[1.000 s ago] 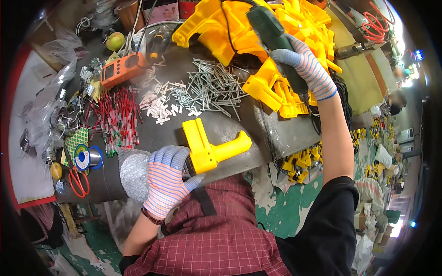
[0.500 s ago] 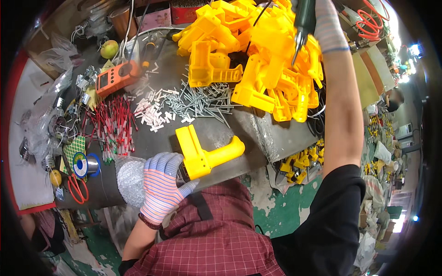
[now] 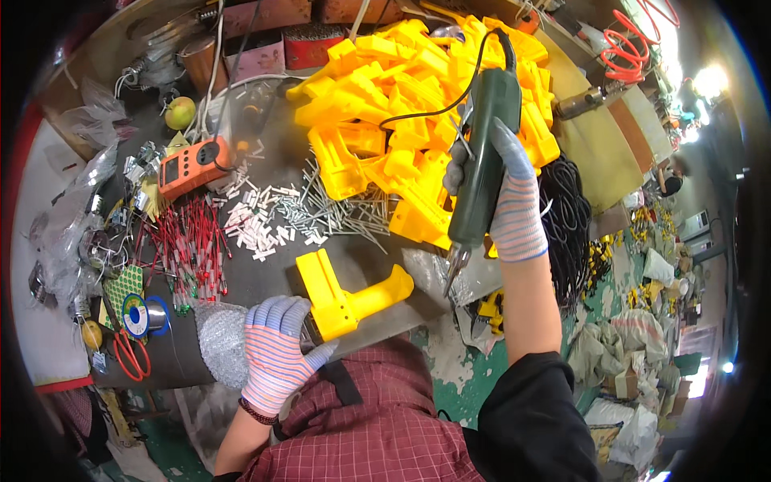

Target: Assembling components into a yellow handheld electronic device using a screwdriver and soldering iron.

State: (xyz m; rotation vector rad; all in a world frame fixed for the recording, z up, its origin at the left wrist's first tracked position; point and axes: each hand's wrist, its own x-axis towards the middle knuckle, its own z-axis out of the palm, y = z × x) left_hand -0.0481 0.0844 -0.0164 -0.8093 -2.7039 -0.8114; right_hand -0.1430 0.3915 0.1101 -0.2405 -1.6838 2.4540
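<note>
My left hand (image 3: pixel 277 345), in a striped knit glove, grips the left end of a yellow pistol-shaped plastic housing (image 3: pixel 333 313) at the table's front edge. The housing's handle points right. My gloved right hand (image 3: pixel 518 205) is wrapped round a dark green electric screwdriver (image 3: pixel 488 136), its bit pointing down over the front of the table. A black cord runs from the tool's top. Behind it lies a heap of yellow plastic housings (image 3: pixel 401 80). Long metal screws (image 3: pixel 341 210) and small white pieces (image 3: pixel 257 221) are scattered on the table left of the heap.
At the left are red-wired parts (image 3: pixel 189 249), an orange meter (image 3: pixel 193 167), a solder spool (image 3: pixel 144 316) and red-handled scissors (image 3: pixel 131 356). Bubble wrap (image 3: pixel 221 341) lies beside my left hand. Black cables (image 3: pixel 566 233) hang right of my right hand.
My right hand has brought the electric screwdriver down and toward me from the far side of the heap. The left hand stays on the housing; the whole view has shifted slightly.
</note>
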